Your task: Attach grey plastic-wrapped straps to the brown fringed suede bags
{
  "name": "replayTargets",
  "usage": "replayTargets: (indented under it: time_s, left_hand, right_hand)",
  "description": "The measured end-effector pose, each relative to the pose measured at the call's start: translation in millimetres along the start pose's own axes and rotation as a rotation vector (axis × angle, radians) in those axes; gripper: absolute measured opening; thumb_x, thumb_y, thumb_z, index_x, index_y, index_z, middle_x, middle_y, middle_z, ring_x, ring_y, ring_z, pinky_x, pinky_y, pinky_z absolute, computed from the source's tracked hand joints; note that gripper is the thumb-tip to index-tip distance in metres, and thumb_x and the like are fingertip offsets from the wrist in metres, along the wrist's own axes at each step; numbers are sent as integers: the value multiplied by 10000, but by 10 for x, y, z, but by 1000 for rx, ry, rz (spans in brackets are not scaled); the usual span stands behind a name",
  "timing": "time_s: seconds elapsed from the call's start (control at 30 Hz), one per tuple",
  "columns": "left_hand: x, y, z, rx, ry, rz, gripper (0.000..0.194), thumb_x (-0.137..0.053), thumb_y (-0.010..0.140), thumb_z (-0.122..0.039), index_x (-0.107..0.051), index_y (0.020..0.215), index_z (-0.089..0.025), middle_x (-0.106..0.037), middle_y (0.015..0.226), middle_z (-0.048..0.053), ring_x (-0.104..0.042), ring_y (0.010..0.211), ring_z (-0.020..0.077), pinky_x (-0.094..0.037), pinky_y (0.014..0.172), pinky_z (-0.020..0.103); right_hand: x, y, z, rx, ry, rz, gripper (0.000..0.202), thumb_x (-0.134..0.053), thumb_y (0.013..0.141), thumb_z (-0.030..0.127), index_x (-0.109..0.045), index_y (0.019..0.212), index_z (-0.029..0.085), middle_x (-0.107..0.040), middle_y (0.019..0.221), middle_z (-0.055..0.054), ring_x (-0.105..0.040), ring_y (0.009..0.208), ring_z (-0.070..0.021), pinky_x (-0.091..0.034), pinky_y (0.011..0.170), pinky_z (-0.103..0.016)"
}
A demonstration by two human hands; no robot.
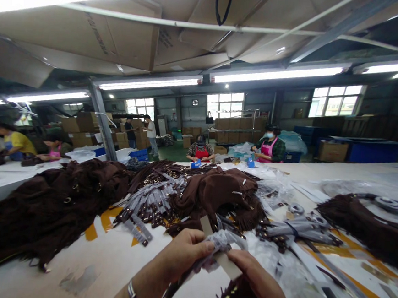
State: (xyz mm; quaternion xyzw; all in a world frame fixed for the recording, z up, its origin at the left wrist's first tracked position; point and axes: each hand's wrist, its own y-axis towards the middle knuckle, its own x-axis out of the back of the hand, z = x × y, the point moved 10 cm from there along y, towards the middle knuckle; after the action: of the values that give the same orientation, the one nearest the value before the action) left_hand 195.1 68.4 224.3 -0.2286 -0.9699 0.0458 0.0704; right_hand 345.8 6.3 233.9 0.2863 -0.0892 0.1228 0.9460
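Note:
My left hand [189, 251] is closed, thumb and fingers pinching crumpled clear plastic film [222, 239] that is wrapped around a strap. My right hand [260, 284] is closed around the lower end of a flat beige card strip [228, 264], which passes behind the film. Below both hands hangs a dark brown fringed bag [234, 295] with a gold-coloured zip edge, partly hidden by my right hand. Just beyond my hands lies a heap of brown fringed fabric bags [216, 191]. Left of it are many plastic-wrapped straps [157, 201] with metal fittings.
A large pile of brown bags [67, 203] covers the table's left side. More wrapped straps [296, 230] and another fringed bag [368, 226] lie to the right, near loose plastic [262, 259]. Co-workers [270, 145] sit across the table and at the far left; a metal post [102, 118] stands at the left.

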Motion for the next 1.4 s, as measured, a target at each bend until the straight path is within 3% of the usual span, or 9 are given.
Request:
replayTargets:
  time_s: [0.17, 0.27, 0.37, 0.57, 0.77, 0.93, 1.17, 1.27, 1.4]
  left_hand:
    - [-158, -97, -182, -39, 179, 66, 418, -712, 758, -527, -694, 733, -110, -566, 593, -11, -408, 516, 95, -275, 480, 225]
    - [-335, -174, -304, -98, 292, 149, 366, -661, 813, -461, -717, 732, -109, -569, 610, -11, -431, 567, 107, -328, 544, 227]
    - [-401, -235, -284, -114, 325, 179, 323, -626, 853, -417, -734, 798, -117, -598, 665, 1, -467, 606, 117, -351, 569, 224]
    - [-418, -326, -161, -107, 186, 181, 454, -626, 833, -563, -713, 930, -128, -625, 734, 36, -527, 601, 136, -387, 543, 234]
    - [-427, -384, -181, -68, 392, 49, 239, -579, 845, -331, -663, 731, -138, -549, 616, -4, -458, 551, 112, -282, 477, 229]
    - [-539, -451, -174, -30, 345, 123, 196, -557, 814, -294, -620, 702, -146, -529, 587, -25, -434, 514, 97, -264, 456, 218]
    - [-611, -484, -138, -37, 349, 191, 235, -527, 840, -338, -603, 723, -149, -520, 600, -30, -446, 530, 100, -312, 468, 202]
    - [-596, -508, -193, -74, 423, 176, 309, -555, 849, -418, -591, 699, -150, -477, 591, -41, -410, 539, 93, -283, 468, 202]
    - [-607, -554, -318, -128, 475, 162, 244, -540, 836, -333, -584, 679, -151, -429, 582, -55, -380, 545, 89, -259, 475, 210]
  right_hand:
    - [46, 324, 602, 264, -394, 46, 214, -558, 906, 176, -758, 879, 246, -690, 825, -74, -626, 778, -193, -513, 713, -286]
    - [106, 529, 533, 83, -354, 1, 180, -590, 826, 160, -734, 732, 212, -691, 984, -92, -618, 945, -231, -497, 816, -332]
    - [44, 515, 143, -293, -180, 59, 138, -589, 748, 160, -697, 667, 187, -684, 802, -40, -615, 774, -195, -473, 664, -270]
    - [21, 403, 53, -390, -66, -27, 146, -626, 767, 272, -682, 671, 177, -630, 654, 6, -548, 635, -146, -414, 567, -236]
    - [26, 356, 74, -416, -15, -7, 367, -658, 759, 247, -656, 1123, 201, -616, 653, 46, -558, 598, -139, -406, 534, -229]
    - [38, 443, 382, -214, -260, 164, 135, -607, 868, 234, -730, 821, 202, -700, 793, -15, -624, 759, -166, -454, 694, -266]
    - [-188, 192, 972, 422, -782, 277, 213, -499, 949, 160, -630, 781, 174, -625, 793, -58, -493, 755, -203, -362, 726, -363]
    - [-228, 143, 988, 412, -687, 359, 207, -495, 963, 194, -622, 801, 173, -613, 811, -47, -497, 767, -189, -371, 740, -351]
    - [-58, 295, 840, 95, -475, 305, 156, -612, 899, 173, -633, 745, 178, -605, 810, -18, -556, 788, -158, -405, 722, -288]
